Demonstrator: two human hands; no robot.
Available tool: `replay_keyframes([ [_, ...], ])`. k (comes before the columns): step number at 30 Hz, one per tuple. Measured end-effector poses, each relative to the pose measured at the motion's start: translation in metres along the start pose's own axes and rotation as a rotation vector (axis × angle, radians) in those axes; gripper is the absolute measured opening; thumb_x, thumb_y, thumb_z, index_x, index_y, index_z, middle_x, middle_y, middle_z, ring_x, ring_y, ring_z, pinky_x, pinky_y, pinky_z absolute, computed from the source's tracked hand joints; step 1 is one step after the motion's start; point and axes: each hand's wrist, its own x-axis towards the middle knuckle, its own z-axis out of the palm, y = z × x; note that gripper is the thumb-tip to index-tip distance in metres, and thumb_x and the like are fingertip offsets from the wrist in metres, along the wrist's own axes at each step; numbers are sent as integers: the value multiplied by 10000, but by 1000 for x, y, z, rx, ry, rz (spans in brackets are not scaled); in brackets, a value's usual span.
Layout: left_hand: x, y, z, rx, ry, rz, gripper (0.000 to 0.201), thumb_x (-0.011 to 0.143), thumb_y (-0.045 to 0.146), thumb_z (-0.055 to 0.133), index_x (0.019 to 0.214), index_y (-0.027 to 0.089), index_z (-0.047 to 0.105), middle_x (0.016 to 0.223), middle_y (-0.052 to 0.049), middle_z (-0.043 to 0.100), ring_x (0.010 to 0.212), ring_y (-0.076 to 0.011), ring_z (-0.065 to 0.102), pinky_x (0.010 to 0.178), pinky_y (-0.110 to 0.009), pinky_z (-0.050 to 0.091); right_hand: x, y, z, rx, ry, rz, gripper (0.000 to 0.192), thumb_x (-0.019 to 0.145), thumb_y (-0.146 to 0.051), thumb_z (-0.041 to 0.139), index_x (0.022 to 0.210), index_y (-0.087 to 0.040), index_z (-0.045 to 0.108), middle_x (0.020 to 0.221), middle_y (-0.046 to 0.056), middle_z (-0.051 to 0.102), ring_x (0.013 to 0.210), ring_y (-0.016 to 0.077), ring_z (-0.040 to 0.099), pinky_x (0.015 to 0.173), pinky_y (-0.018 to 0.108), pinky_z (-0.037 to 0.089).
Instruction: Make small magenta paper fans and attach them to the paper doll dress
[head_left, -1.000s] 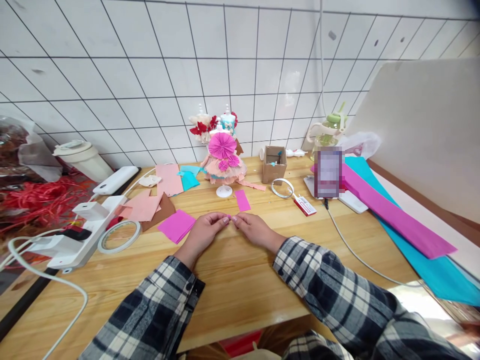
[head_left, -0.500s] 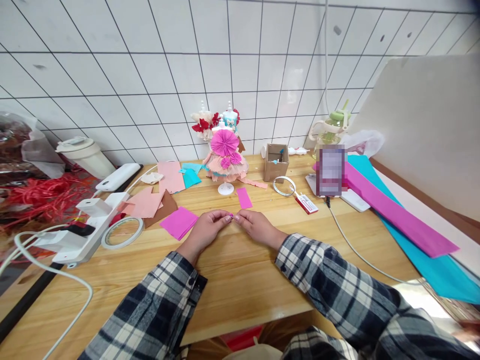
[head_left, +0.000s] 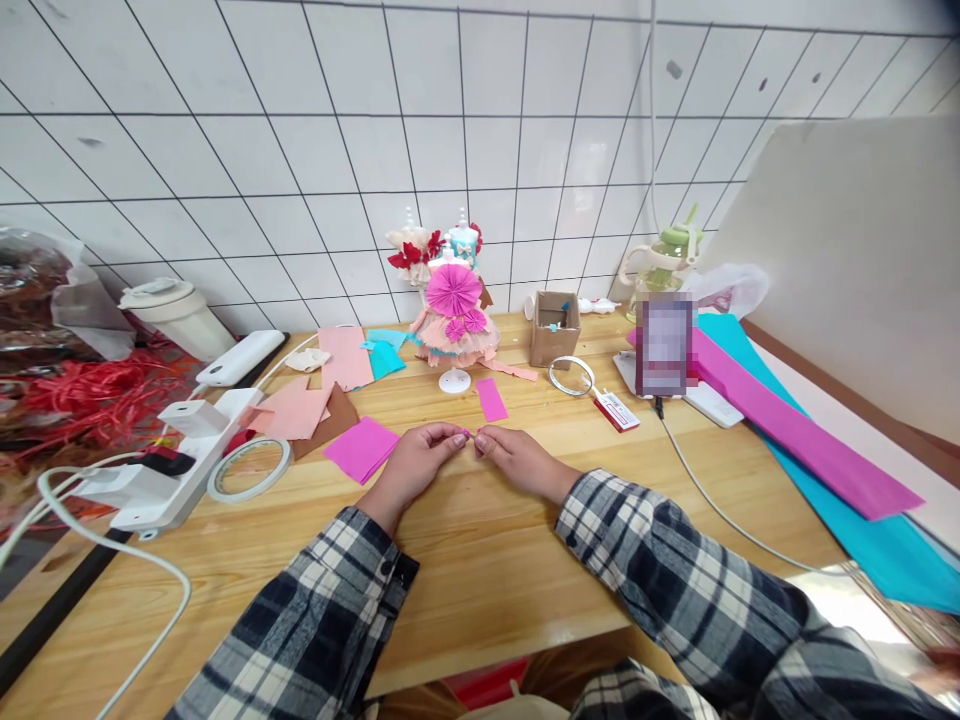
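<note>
My left hand (head_left: 417,464) and my right hand (head_left: 517,460) meet fingertip to fingertip over the wooden table (head_left: 480,560), both pinching a tiny piece of magenta paper (head_left: 469,434). The piece is mostly hidden by my fingers. Just left of my left hand lies a stack of magenta paper squares (head_left: 361,448). A small magenta strip (head_left: 492,399) lies beyond my hands. Behind it stands a paper-dress doll (head_left: 452,315) with magenta fans.
A tape roll (head_left: 249,467) and a white power strip (head_left: 174,462) with cables lie at the left. Pink paper sheets (head_left: 300,405), a small cardboard box (head_left: 553,327), a second tape ring (head_left: 571,376), a propped phone (head_left: 665,343) and long magenta and teal paper (head_left: 810,440) lie around.
My hands have kept pinching the small magenta piece with only slight finger movement. The view has shifted a little.
</note>
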Motion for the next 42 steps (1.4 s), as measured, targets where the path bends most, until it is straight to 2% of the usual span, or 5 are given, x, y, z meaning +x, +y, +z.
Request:
replay_keyframes([
  [8,-2,5,3,25,44,6,378,720,507,646,875,168,706,896,-56,721,828,-209,624,773,-298,450,4,-1,-1,189,-4,55,365,912,-447,410,740,-166,565,692,-11,543,675,116,482,639,224,356],
  [16,-3,5,4,13,32,8,360,735,480,644,894,162,700,921,-65,716,846,-205,619,779,-290,449,4,-4,0,171,21,59,365,924,-421,386,730,-167,561,674,-16,534,655,109,466,632,221,340],
  [24,-1,3,5,36,36,-4,363,715,497,656,863,168,701,894,-56,719,829,-214,623,771,-303,457,4,-5,1,207,31,74,398,901,-469,407,632,-178,445,602,-40,432,588,98,396,544,220,285],
  [33,-2,3,6,-10,49,8,380,713,510,659,880,173,715,910,-62,723,853,-215,626,799,-308,453,4,-5,4,210,74,33,387,920,-447,372,677,-171,490,646,-18,492,639,111,437,617,230,342],
  [42,-2,3,8,-12,68,15,389,711,510,660,879,164,715,922,-76,724,859,-227,636,810,-327,456,5,-3,4,235,50,34,374,907,-459,387,662,-182,447,623,-35,428,609,107,392,582,230,311],
])
